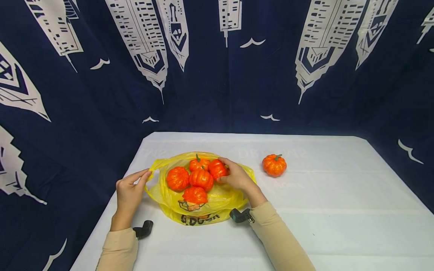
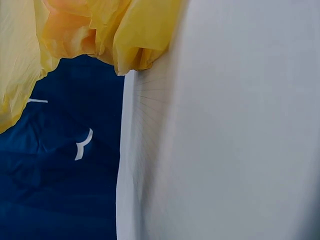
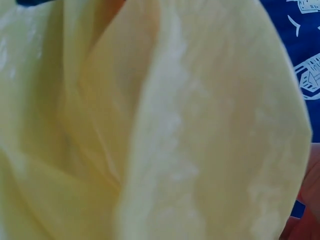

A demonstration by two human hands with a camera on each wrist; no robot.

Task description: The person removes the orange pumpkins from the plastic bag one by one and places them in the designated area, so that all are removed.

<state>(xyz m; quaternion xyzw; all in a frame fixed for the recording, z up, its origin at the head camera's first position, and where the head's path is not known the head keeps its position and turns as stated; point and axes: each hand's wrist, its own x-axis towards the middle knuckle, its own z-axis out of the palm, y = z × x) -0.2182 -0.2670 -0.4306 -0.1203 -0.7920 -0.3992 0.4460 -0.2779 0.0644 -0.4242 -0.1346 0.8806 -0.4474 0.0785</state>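
A yellow plastic bag (image 1: 217, 218) lies spread on the table, with several small orange pumpkins in its mouth. My left hand (image 1: 130, 192) pinches the bag's left edge between thumb and fingers. At the right side of the mouth, my right hand (image 1: 237, 177) grips a red-orange pumpkin (image 1: 217, 169) beside the others. One ribbed pumpkin (image 1: 178, 178) sits at the left and another (image 1: 195, 195) at the front. In the left wrist view the bag (image 2: 145, 40) hangs at the top. Yellow plastic (image 3: 215, 125) fills most of the right wrist view, hiding the held pumpkin there.
A single orange pumpkin (image 1: 274, 165) stands on the white table (image 1: 339, 210), right of the bag. Behind the table hangs a dark blue cloth (image 1: 210, 90) with white building prints. Black wrist cameras sit under both forearms.
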